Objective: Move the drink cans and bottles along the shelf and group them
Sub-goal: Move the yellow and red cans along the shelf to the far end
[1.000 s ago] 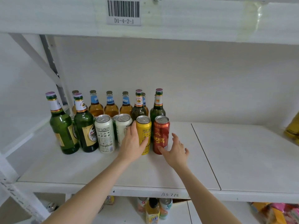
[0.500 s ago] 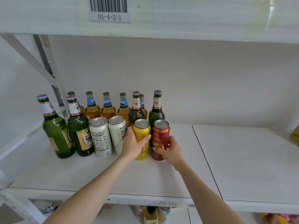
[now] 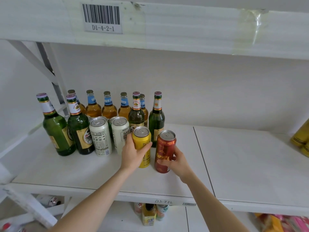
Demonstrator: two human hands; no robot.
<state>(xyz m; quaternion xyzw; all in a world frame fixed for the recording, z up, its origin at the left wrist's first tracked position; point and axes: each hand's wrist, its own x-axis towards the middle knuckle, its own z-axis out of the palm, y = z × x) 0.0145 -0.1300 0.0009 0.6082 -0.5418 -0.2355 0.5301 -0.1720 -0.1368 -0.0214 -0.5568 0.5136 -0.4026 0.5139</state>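
Observation:
My left hand [image 3: 133, 152] grips a yellow can [image 3: 142, 139], and my right hand [image 3: 178, 160] grips a red can [image 3: 164, 152] just to its right. Both cans stand upright near the front of the white shelf [image 3: 83, 171]. Left of them stand two white cans [image 3: 100, 136], and two large green bottles [image 3: 55, 126] at the far left. Behind are several amber bottles with blue neck labels [image 3: 109, 106] and two more green bottles [image 3: 156, 118].
The shelf's right half [image 3: 250, 161] has bare board, with yellow containers [image 3: 301, 138] at the far right edge. An upper shelf with a barcode label [image 3: 102, 18] hangs overhead. More drinks [image 3: 148, 215] sit on the shelf below. A diagonal brace [image 3: 31, 59] stands at the left.
My right hand closed round the red can after reaching toward it with spread fingers. Both gripped cans have come forward and slightly right, away from the row.

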